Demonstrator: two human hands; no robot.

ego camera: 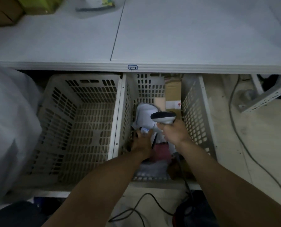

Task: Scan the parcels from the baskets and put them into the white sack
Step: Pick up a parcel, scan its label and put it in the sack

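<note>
Two grey slotted baskets stand under the table edge. The left basket holds nothing that I can see. The right basket holds several parcels. My left hand reaches into the right basket and grips a white soft parcel by its lower end. My right hand holds a handheld scanner just above that parcel, its head pointing left. A pink parcel and a brown cardboard box also lie in the right basket. The white sack bulges at the far left.
A white table spans the top, with a label on its front edge. Cardboard boxes sit at its back left corner. Cables run over the floor at right and below the baskets. A metal bracket lies at right.
</note>
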